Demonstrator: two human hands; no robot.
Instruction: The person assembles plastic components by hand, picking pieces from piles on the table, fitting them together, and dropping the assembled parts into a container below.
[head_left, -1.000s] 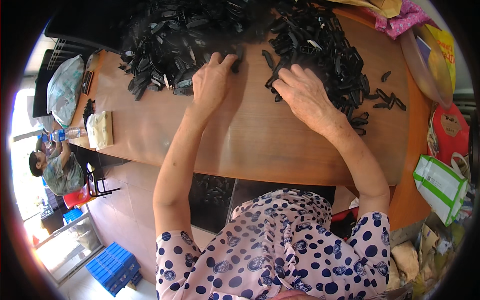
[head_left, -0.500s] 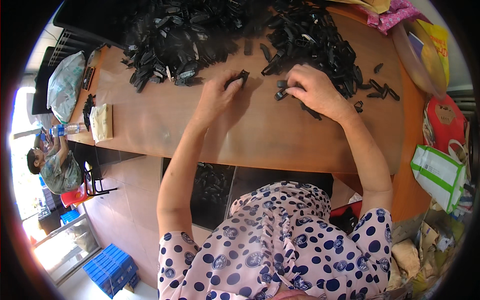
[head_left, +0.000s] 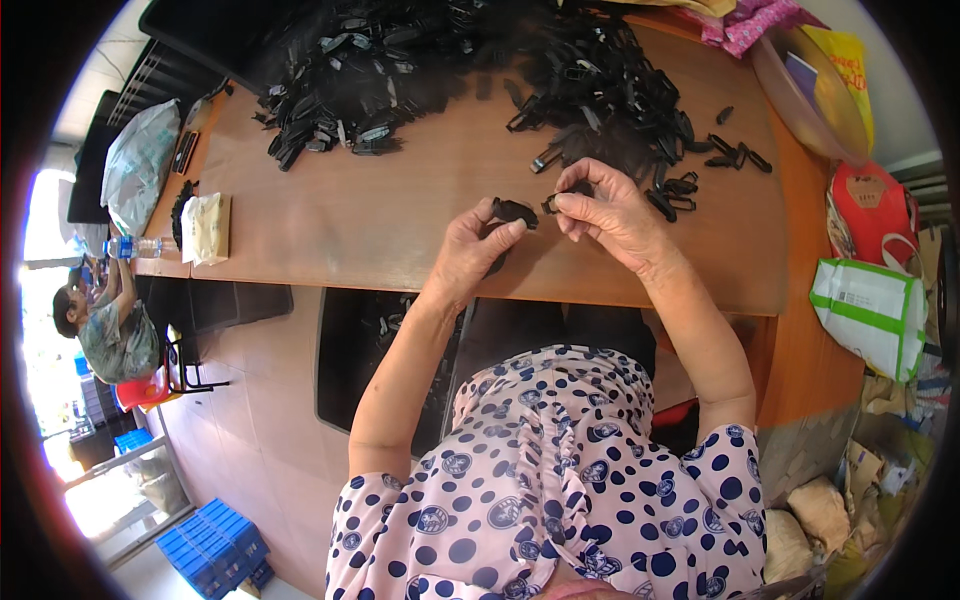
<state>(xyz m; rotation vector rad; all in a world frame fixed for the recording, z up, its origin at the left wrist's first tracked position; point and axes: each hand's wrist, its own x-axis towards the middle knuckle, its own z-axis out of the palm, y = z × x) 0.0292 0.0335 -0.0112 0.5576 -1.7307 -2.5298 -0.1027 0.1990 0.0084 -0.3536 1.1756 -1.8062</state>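
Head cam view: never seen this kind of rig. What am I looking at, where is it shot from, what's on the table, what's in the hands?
There is no machine here: a person works with two bare hands. The single picture comes from a wide fisheye camera worn on the person's head, looking down, so straight edges bend near the rim and the forearms enter from below. Picture left is the person's left.

The left hand pinches a small black plastic piece between its fingertips. The right hand pinches another small black part close beside it; the pictures do not show whether the two parts touch.

They are held over a brown wooden table. A big pile of similar black parts lies along its far side, with a few strays to the right. At the table's left end sit a small pale packet and a plastic bag. Another person sits at far left.
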